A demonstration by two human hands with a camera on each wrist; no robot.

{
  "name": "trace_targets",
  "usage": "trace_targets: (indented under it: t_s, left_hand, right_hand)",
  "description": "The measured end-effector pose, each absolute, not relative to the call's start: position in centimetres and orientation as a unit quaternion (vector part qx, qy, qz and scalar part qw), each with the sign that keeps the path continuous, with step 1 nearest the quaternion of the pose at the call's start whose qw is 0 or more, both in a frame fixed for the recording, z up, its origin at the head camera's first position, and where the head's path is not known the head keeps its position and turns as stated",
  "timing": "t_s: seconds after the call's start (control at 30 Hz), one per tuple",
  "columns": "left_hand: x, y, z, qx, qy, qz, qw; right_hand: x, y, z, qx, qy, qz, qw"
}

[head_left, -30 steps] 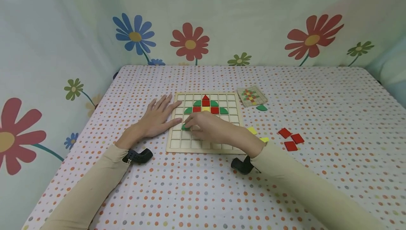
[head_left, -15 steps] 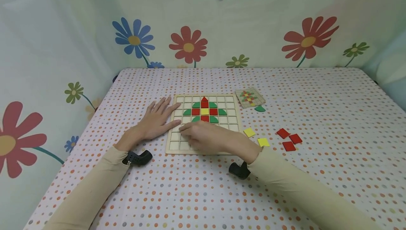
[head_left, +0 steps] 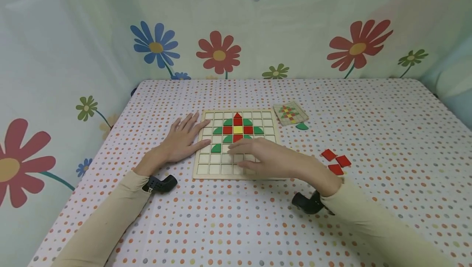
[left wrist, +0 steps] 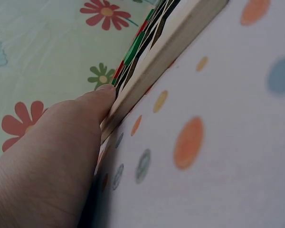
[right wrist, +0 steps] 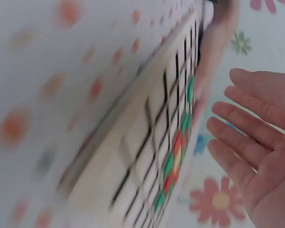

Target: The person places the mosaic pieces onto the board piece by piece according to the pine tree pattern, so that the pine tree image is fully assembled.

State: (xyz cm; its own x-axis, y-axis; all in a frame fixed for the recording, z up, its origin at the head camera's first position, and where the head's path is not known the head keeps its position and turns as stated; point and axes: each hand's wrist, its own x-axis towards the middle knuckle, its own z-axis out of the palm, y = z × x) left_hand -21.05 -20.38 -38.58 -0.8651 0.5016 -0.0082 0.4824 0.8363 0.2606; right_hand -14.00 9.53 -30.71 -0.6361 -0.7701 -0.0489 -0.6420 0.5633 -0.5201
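Observation:
A wooden grid board lies on the table, with red, green and yellow tiles set in its squares. My left hand rests flat with spread fingers at the board's left side, its thumb on the edge. In the left wrist view the thumb touches the wooden rim. My right hand hovers over the board's lower right, fingers loosely extended and holding nothing, as the right wrist view also shows. A green quarter-round tile sits in a lower left square. The right hand hides some squares.
A pattern card lies beyond the board's right corner, with a loose green tile by it. Several red square tiles lie to the right. A dotted cloth covers the table; a flowered backdrop stands behind.
My right hand has drawn back to the right from the lower left squares, uncovering the green tile there. Its forearm now covers the loose yellow tiles. The left hand has stayed put.

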Motion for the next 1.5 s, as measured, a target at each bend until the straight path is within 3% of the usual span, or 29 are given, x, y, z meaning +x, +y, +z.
trace_targets:
  t_s: [0.27,0.57,0.73,1.13,1.5]
  left_hand:
    - [-21.5,-20.2,-38.4,0.268,0.954,0.127,0.037]
    - [-21.3,-20.3,-38.6,0.259,0.957,0.126,0.040]
    - [-21.3,-20.3,-38.5,0.259,0.957,0.127,0.038]
    - [-21.0,-20.3,-38.9,0.261,0.955,0.134,0.034]
    - [-21.0,-20.4,-38.8,0.259,0.956,0.132,0.034]
  right_hand:
    - [-13.6,19.4,-30.3,-0.295,0.926,-0.225,0.073]
    - [-14.7,26.8,-32.5,-0.182,0.951,-0.225,0.108]
    - [-15.4,27.7,-32.5,-0.165,0.950,-0.238,0.115]
    - [-18.0,25.5,-30.4,-0.112,0.957,-0.169,0.207]
    - [-18.8,25.7,-30.5,-0.154,0.943,-0.176,0.236]
